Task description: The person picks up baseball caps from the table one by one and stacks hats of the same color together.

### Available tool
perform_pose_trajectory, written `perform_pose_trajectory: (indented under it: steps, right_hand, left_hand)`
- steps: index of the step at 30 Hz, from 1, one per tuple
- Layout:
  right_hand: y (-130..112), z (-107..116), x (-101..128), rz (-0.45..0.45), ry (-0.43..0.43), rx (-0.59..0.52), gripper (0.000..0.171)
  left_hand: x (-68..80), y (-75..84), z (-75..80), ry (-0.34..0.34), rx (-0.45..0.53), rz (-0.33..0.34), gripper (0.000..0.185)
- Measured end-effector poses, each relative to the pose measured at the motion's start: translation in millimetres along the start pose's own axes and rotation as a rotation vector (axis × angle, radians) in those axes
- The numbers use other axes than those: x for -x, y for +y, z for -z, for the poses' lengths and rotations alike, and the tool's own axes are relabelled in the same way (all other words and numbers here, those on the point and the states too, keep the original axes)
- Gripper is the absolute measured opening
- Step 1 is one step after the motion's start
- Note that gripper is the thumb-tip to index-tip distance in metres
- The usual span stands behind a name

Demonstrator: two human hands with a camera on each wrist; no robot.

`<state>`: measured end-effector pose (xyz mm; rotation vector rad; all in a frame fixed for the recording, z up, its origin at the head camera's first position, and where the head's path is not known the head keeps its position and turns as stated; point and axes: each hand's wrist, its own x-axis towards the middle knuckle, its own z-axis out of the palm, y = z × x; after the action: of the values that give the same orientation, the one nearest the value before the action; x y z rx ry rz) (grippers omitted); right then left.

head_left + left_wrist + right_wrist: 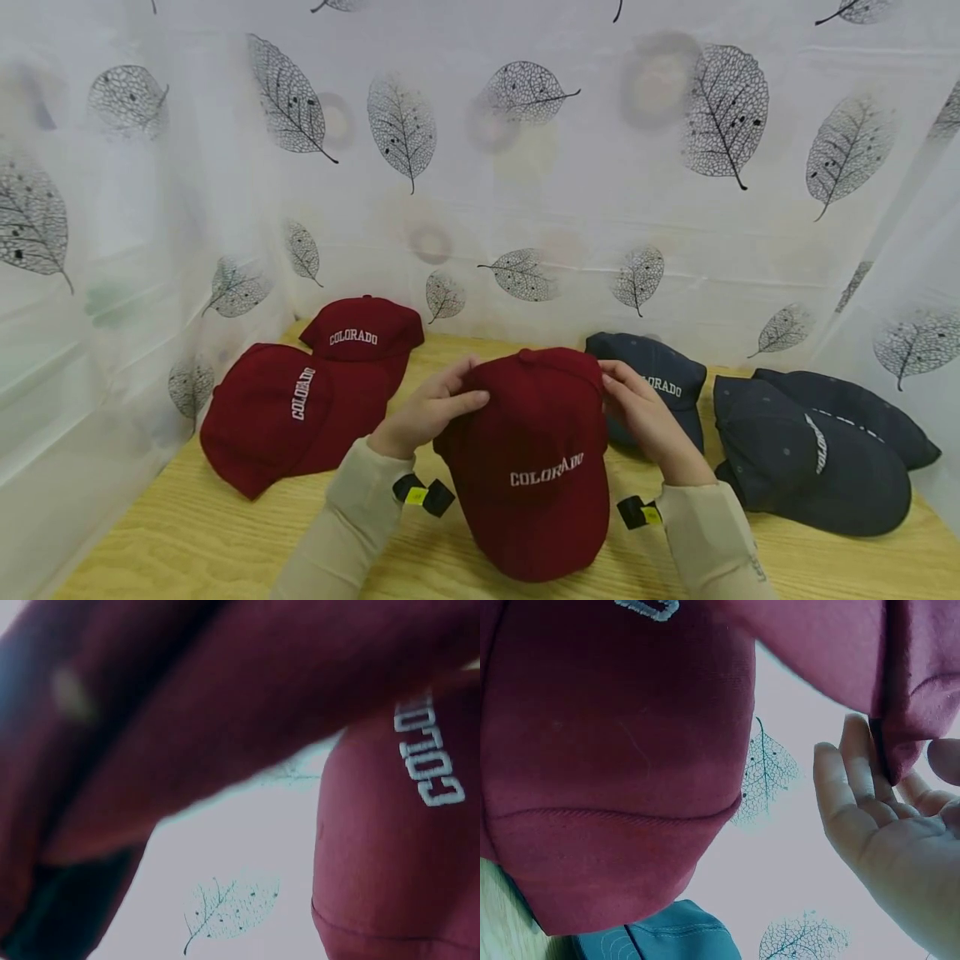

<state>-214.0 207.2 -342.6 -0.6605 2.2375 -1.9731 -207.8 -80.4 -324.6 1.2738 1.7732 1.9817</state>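
Note:
A dark red baseball cap (536, 433) with white COLORADO lettering is held up in front of me, brim toward me and downward. My left hand (431, 408) grips its left side, thumb on the near face. On the opposite side my right hand (641, 412) pinches the cap's edge with its fingertips. The right wrist view has a hand (892, 825) with thumb and fingers at a red cap edge. Lettered red cloth of a cap (397, 832) fills the right of the left wrist view; a large blurred shape covers its top.
Two more red caps (258, 417) (367, 333) overlap on the wooden table (180, 533) at left. Behind the held cap is a navy cap (660, 375). Further navy caps (810, 458) lie overlapped at right. A leaf-patterned curtain (480, 200) encloses the back and sides.

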Motion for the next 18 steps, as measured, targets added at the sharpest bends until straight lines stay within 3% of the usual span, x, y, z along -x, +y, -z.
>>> perform_pose_trajectory:
  steps: [8,18]
  right_hand:
    - [-0.1,3.0,-0.1,-0.027,0.026,0.086,0.039]
    - [-0.9,8.5,-1.3,-0.064,0.039,0.222,0.030]
  left_hand:
    - [-0.9,-3.8,7.0,0.085,-0.030,0.022,0.018]
    - [-4.0,-8.4,11.8,0.223,-0.126,0.152,0.013]
